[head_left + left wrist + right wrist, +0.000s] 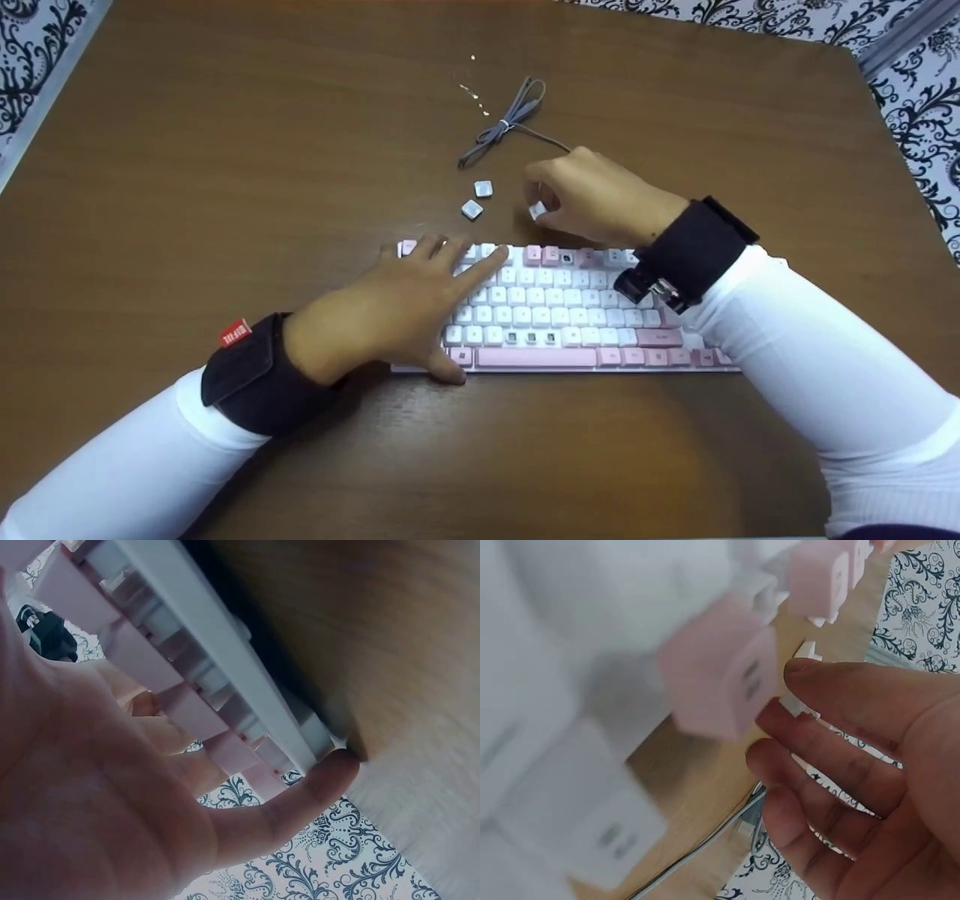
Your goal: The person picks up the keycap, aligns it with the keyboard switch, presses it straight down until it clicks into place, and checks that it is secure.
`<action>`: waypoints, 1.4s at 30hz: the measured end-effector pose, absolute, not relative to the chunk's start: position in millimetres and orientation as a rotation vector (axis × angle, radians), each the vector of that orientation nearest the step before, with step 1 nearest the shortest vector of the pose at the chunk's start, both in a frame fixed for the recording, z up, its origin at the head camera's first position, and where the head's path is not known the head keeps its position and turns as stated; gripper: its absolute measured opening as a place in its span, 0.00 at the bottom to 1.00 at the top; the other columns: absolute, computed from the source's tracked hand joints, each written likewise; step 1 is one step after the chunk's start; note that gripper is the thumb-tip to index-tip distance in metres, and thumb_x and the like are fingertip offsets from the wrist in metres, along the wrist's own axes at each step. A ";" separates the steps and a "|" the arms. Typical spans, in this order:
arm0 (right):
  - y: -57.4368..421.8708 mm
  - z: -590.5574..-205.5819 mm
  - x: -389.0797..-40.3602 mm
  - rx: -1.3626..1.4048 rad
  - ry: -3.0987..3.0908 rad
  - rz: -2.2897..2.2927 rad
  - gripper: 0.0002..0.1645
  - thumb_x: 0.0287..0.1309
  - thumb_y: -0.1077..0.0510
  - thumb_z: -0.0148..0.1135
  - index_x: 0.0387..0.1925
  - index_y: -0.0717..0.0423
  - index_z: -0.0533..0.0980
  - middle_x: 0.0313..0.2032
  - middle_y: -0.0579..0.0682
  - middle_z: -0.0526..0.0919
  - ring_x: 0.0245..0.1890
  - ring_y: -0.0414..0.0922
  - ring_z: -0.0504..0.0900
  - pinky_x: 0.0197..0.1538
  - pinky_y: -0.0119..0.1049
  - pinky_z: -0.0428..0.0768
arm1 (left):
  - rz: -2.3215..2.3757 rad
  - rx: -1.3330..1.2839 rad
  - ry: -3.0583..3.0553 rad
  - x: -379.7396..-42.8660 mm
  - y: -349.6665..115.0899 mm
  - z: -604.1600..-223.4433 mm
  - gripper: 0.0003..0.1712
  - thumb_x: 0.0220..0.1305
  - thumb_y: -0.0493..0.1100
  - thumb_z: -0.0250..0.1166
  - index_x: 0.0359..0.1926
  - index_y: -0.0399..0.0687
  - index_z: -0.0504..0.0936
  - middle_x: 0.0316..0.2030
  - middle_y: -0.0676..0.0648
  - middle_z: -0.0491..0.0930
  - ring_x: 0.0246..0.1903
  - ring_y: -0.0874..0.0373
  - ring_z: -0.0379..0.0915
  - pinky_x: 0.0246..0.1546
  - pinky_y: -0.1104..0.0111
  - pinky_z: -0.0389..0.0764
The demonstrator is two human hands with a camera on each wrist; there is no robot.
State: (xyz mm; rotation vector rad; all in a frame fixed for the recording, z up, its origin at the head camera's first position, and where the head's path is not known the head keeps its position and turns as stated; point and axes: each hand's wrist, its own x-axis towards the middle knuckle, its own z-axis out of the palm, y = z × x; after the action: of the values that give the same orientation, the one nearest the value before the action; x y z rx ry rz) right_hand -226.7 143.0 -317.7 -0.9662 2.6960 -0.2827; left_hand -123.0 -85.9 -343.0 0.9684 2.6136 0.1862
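Note:
A white keyboard (536,297) with white and pink keys lies across the middle of the table. My left hand (397,307) rests on its left end, fingers spread over the keys and thumb at the front edge. Behind the keyboard, my right hand (592,191) pinches a small white keycap (538,210) between thumb and fingertips. Two loose white keycaps, a farther keycap (483,188) and a nearer keycap (472,209), lie on the table left of that hand. In the right wrist view, blurred pink and white keys (720,667) stand close to the fingertips.
A grey cable (510,124), coiled and tied, lies behind the keyboard and runs toward my right hand. The brown wooden table (247,150) extends around everything. Dark gaps (531,337) show among the white keys in a lower row. Patterned floor (922,112) appears beyond the table edges.

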 end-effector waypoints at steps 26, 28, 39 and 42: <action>160.5 -328.8 -234.6 -1.009 2.635 -0.268 0.10 0.59 0.62 0.67 0.43 0.54 0.85 0.33 0.50 0.86 0.33 0.44 0.82 0.39 0.39 0.79 | 0.194 0.973 2.615 -122.6 -85.9 -346.4 0.76 0.37 0.74 0.76 0.81 0.61 0.43 0.75 0.38 0.54 0.71 0.36 0.55 0.60 0.33 0.65; 160.4 -328.9 -234.3 -1.001 2.644 -0.274 0.09 0.60 0.61 0.67 0.42 0.54 0.84 0.32 0.49 0.86 0.32 0.44 0.82 0.38 0.38 0.79 | 0.195 0.973 2.615 -122.7 -86.0 -346.0 0.76 0.37 0.74 0.76 0.81 0.61 0.42 0.75 0.39 0.54 0.71 0.36 0.55 0.60 0.33 0.65; 166.8 -322.5 -205.9 -1.128 2.772 -0.488 0.10 0.54 0.64 0.71 0.39 0.63 0.84 0.35 0.56 0.84 0.34 0.49 0.83 0.39 0.40 0.84 | 0.189 0.957 2.614 -122.9 -85.3 -343.8 0.76 0.37 0.74 0.76 0.81 0.61 0.42 0.75 0.39 0.54 0.71 0.37 0.55 0.60 0.33 0.65; 167.5 -321.3 -188.6 -1.124 2.778 -0.612 0.12 0.53 0.65 0.72 0.42 0.62 0.85 0.36 0.55 0.85 0.35 0.46 0.84 0.38 0.35 0.85 | 0.174 0.957 2.610 -122.5 -85.7 -343.7 0.76 0.37 0.74 0.76 0.81 0.61 0.41 0.75 0.39 0.54 0.72 0.36 0.54 0.60 0.33 0.65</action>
State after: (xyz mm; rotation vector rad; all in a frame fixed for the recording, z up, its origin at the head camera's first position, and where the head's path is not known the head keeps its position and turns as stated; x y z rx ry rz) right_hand -188.6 167.5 -321.3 -1.1243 2.7775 -0.6116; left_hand -122.5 -85.7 -343.7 0.9573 2.6097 0.1743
